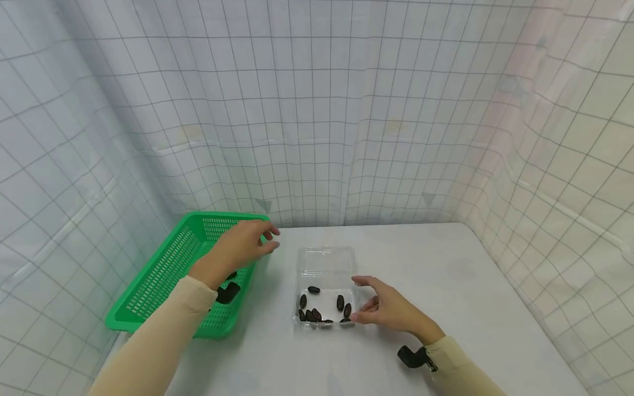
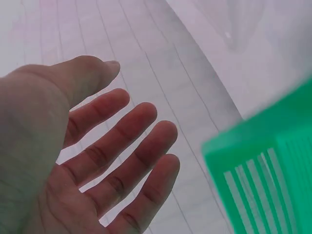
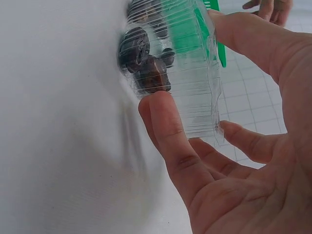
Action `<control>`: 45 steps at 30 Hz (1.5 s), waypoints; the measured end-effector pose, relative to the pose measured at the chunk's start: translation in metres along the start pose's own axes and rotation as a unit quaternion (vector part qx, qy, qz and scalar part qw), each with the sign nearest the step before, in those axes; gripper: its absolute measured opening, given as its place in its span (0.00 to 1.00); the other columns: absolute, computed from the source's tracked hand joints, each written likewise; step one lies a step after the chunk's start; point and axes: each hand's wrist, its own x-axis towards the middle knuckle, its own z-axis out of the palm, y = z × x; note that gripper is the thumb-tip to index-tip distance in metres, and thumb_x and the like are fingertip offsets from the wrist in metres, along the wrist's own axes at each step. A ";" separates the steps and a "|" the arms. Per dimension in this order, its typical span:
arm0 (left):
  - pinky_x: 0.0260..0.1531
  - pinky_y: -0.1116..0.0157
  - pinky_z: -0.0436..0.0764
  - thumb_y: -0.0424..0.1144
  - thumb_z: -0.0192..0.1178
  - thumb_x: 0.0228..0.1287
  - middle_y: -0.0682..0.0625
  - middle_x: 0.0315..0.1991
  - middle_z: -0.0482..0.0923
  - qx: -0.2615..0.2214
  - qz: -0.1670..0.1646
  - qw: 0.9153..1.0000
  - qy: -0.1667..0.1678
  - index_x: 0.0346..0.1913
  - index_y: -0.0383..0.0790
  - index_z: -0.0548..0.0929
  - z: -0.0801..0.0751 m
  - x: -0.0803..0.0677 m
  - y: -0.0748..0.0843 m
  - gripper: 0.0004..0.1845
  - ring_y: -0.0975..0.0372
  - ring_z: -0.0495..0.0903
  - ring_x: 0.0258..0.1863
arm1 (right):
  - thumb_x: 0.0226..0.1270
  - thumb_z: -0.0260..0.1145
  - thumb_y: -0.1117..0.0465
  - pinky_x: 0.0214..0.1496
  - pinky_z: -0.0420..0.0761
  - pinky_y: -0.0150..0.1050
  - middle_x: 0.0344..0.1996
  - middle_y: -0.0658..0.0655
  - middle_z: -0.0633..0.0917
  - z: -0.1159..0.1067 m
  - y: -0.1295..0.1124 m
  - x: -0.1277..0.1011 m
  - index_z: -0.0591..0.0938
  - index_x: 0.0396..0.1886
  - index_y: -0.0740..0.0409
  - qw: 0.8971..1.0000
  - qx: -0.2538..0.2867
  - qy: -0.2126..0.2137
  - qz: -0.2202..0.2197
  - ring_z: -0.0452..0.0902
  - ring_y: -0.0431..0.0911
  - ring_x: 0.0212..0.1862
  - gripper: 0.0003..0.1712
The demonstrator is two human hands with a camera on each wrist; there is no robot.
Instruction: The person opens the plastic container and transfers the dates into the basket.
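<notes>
While the left hand (image 1: 244, 240) hangs empty, fingers apart, by the green basket (image 1: 218, 215), the right hand (image 1: 388, 308), curled around the central clear container's (image 1: 324, 302) right side, should grip lightly, lest the dark oval pieces (image 1: 340, 302) inside spill.

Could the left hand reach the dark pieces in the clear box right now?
Likely yes: the left hand is empty, the clear box open, its dark pieces exposed, and the right hand at the box's side leaves the top free.
</notes>
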 end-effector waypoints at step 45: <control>0.59 0.58 0.90 0.40 0.87 0.68 0.51 0.45 0.94 -0.049 0.041 0.972 -0.228 0.59 0.43 0.95 0.129 0.038 0.105 0.19 0.61 0.87 0.49 | 0.69 0.89 0.46 0.57 0.90 0.44 0.86 0.58 0.77 0.001 -0.008 0.009 0.70 0.92 0.48 0.998 -0.006 0.001 0.055 0.89 0.56 0.71 0.57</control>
